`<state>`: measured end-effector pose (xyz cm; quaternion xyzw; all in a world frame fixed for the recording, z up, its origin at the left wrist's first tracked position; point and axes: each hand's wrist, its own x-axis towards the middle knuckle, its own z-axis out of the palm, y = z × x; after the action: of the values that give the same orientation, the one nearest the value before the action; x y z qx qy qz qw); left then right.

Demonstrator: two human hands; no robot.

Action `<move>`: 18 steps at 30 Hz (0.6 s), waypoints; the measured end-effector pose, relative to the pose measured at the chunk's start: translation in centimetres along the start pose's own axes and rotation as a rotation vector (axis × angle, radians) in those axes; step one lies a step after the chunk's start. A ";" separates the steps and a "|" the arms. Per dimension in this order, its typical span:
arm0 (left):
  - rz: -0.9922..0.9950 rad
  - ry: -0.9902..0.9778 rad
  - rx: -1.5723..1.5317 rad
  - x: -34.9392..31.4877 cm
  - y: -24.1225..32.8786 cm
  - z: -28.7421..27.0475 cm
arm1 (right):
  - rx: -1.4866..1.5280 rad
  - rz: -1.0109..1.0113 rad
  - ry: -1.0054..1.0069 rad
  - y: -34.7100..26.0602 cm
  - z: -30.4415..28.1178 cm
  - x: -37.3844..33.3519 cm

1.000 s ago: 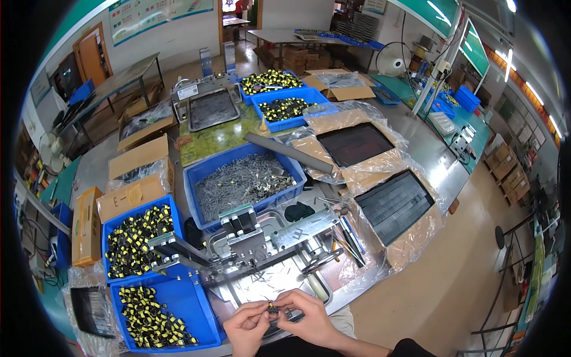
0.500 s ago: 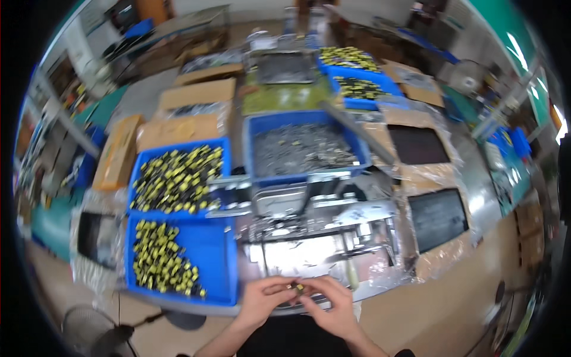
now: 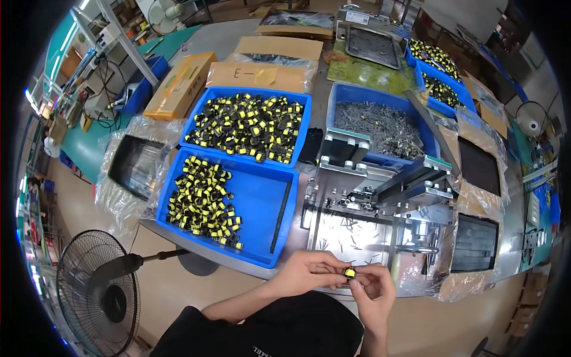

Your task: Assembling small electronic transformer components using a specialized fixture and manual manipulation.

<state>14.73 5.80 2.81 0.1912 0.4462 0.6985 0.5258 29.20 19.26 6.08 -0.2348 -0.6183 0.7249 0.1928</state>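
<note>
My left hand [image 3: 309, 272] and my right hand [image 3: 373, 291] meet at the table's front edge. Between their fingertips is a small black part with a yellow band [image 3: 350, 273], like a little wound coil; both hands pinch it. To the left, a blue tray [image 3: 253, 205] has a heap of similar black-and-yellow parts [image 3: 202, 199] on its left side, with a dark strip [image 3: 278, 217] along its right side. Just beyond my hands stands a metal fixture [image 3: 380, 196] with upright blocks. Thin dark pins [image 3: 348, 229] are scattered over its shiny plate.
Behind the near tray, another blue tray [image 3: 302, 140] is full of the same parts. A blue bin [image 3: 339, 95] of grey metal pieces stands behind the fixture. Plastic-lined cartons [image 3: 470, 241] line the right side. A black floor fan [image 3: 113, 303] stands at lower left.
The view has swung to the left and sharpened, so the trays and fixture sit further right in the picture. My hands still hold the small part between them.
</note>
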 end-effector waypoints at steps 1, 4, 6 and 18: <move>0.000 0.003 -0.004 0.0 0.0 0.0 | -0.010 -0.009 -0.016 0.1 0.1 -0.1; -0.049 0.025 -0.013 0.1 -0.2 -0.1 | -0.091 -0.047 0.025 0.3 0.6 -0.1; -0.050 0.041 -0.069 0.1 -0.7 -0.3 | -0.094 -0.065 0.044 0.6 0.8 0.0; 0.077 0.357 0.313 -1.3 5.9 -5.1 | -0.617 -0.281 0.083 -2.5 0.2 -0.6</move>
<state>8.14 2.20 5.25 0.1609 0.6270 0.6633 0.3755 29.54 19.17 8.62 -0.2237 -0.8265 0.4598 0.2355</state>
